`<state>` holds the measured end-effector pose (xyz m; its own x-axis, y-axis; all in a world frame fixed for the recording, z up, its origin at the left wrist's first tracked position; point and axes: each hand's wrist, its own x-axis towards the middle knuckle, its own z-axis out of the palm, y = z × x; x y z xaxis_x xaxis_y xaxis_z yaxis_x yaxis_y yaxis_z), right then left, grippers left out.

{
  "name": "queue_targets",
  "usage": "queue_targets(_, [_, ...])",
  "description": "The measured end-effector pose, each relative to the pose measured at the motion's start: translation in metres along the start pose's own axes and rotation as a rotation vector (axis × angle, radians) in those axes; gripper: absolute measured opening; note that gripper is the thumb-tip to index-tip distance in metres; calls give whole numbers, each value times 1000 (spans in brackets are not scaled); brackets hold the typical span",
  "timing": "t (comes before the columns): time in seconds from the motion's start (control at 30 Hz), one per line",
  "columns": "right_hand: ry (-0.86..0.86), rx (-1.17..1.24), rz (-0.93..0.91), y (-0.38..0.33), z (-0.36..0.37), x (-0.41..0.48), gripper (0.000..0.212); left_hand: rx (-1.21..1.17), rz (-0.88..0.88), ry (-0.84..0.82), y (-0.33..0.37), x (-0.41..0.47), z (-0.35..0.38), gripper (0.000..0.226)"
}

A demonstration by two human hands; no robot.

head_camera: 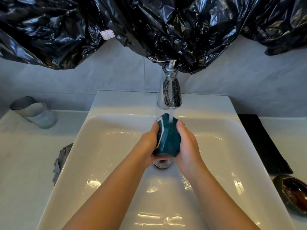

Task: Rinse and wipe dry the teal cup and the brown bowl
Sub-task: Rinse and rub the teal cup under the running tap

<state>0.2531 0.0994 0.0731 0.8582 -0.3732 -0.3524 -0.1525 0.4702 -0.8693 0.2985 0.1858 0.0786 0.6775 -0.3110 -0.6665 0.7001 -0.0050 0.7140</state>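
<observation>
Head view: cup [168, 138] is held over the sink [99, 146] basin, right under the tap [171, 90]. It is tilted, with the mouth up towards the spout and the base towards the camera. The water stream [171, 116] is running and lands at the cup mouth.

Left hand [147, 146] is curled round the cup's left side, thumb up along the wall and fingers tucked under the base. Right hand [187, 146] is curled round the right side, thumb tip near the rim. Both hands grip the cup and hold nothing else.

The drain [163, 164] shows just below the cup base, partly hidden by the hands.

Bowl [294, 195] sits on the counter [25, 163] right of the sink, near the frame edge, well apart from the hands. A black tray [264, 143] lies behind it.

On the left of the counter, a glass [34, 112] stands at the back and a crumpled grey cloth [62, 160] lies against the sink's edge.

Black plastic sheet [149, 22] covers the wall above the tap.
</observation>
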Motion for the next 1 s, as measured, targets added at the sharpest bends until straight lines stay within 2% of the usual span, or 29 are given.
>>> queue_targets(0.07, [-1, -121, -67, 0, 0, 1, 30, -81, 7, -54, -5, 0, -2, 48])
queue_targets(0.17, [3, -249, -143, -1, -5, 5, 34, -79, 56, -153, -11, 2, -9, 52])
queue_targets(0.27, [6, -388, -242, -6, -9, 6, 39, -97, 32, -253, -11, 7, -20, 67])
queue_targets(0.37, [-81, -566, -422, -6, -13, 7, 44, -250, -29, -378, -7, 8, -23, 76])
queue_targets(0.47, [-160, -649, -529, -1, -17, 7, 39, -375, 40, -396, -9, 6, -17, 55])
queue_targets(0.53, [-52, -600, -556, 1, -22, 14, 24, -475, 120, -405, -14, 5, -14, 44])
queue_targets(0.6, [60, -578, -457, 1, -28, 22, 13, -534, 198, -407, -16, 5, -16, 46])
queue_targets(0.67, [21, -407, -189, -1, -27, 25, 22, -473, 281, -405, -18, 6, -20, 50])
queue_targets(0.73, [-36, -254, -30, -4, -24, 22, 23, -357, 359, -396, -20, 8, -25, 49])
queue_targets(0.87, [-42, -186, 0, -9, -24, 14, 30, -63, 473, -367, -19, 11, -39, 53])
queue_targets(1.0, [39, -204, 17, -12, -27, 13, 28, 206, 573, -103, -8, 5, -43, 42])
